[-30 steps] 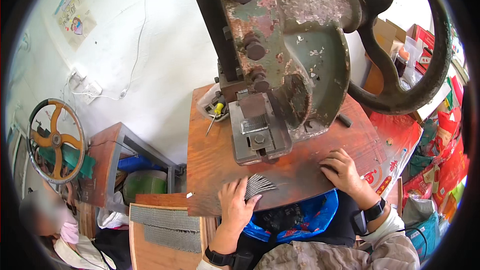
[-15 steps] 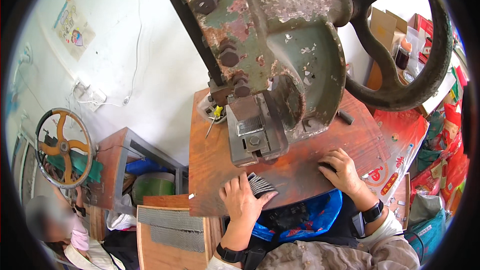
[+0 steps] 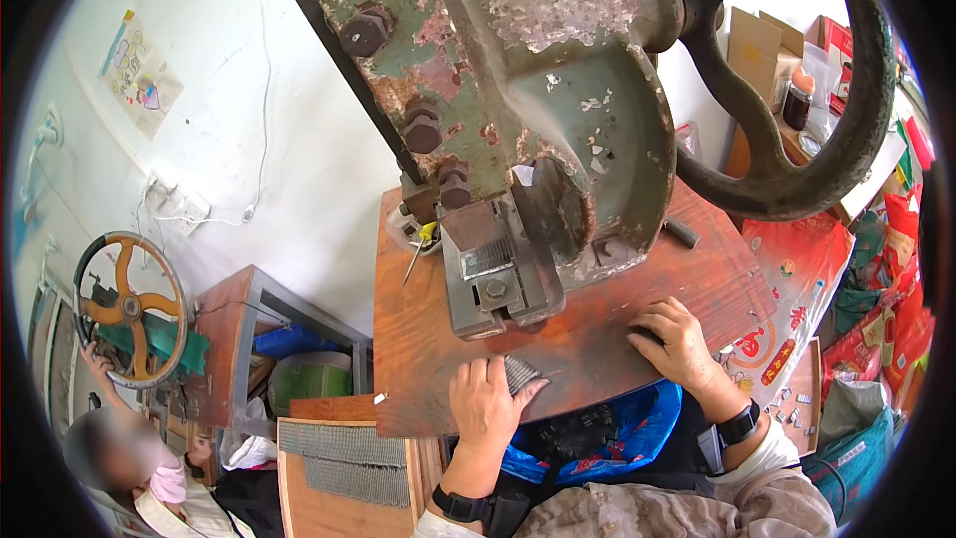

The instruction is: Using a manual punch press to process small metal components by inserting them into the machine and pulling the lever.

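My left hand rests on the near edge of the wooden tabletop, its fingers and thumb closed round a row of thin grey metal strips. Part of the row is hidden under the fingers. My right hand lies farther right on the same top, fingers bent and thumb apart, with nothing visible in it. Just beyond my left hand stands the metal die block of a worn green hand press. A blue plastic bag hangs below the table edge between my forearms.
The press's large handwheel curves over the right side. A yellow-handled screwdriver lies left of the die, a dark short rod to the right. A wooden tray holds rows of metal strips. Another person sits by a second handwheel.
My left fingers have moved over the strips and cover more of them. The right hand has barely shifted. At the left, the other person's hand has come up to the handwheel rim.
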The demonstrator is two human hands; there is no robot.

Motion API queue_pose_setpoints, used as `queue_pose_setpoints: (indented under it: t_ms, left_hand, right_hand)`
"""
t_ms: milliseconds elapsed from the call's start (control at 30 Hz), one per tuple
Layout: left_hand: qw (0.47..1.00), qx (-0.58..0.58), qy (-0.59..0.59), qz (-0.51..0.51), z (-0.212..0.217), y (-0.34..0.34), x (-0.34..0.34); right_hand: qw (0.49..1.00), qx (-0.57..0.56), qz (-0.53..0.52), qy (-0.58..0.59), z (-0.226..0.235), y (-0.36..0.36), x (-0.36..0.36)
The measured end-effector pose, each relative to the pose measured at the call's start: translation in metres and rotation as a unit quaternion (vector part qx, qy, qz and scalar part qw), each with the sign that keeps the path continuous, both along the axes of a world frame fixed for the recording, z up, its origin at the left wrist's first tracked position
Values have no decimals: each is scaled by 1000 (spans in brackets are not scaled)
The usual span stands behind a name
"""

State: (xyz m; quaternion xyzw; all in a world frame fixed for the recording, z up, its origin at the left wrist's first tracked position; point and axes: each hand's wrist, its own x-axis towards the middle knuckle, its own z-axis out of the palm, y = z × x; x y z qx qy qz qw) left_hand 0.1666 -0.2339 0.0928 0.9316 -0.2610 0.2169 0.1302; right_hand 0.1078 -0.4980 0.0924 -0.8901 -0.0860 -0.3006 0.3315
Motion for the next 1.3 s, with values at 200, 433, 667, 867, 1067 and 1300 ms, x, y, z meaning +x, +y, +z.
queue_pose_setpoints:
  t_ms: [200,433,667,867,1067,1300]
  left_hand:
    - [732,-588,345,1,11,21,-16]
    - [264,-765,580,-98,6,39,-47]
    - [361,-607,703,-83,-63,43,-83]
    - [868,-310,388,-19,-109,37,-93]
    - [911,-171,-24,375,-93,275,-69]
    - [829,-327,238,386,-122,483,-60]
  right_hand:
    - [1000,0,-5,-2,-4,1,-3]
    - [1000,3,-19,11,-5,-3,-5]
    - [1000,-15,-5,-17,-4,9,5]
    - [999,-38,-34,-4,-12,4,-3]
    - [998,-43,-36,15,-10,8,-6]
    - [996,-76,-38,36,-24,7,5]
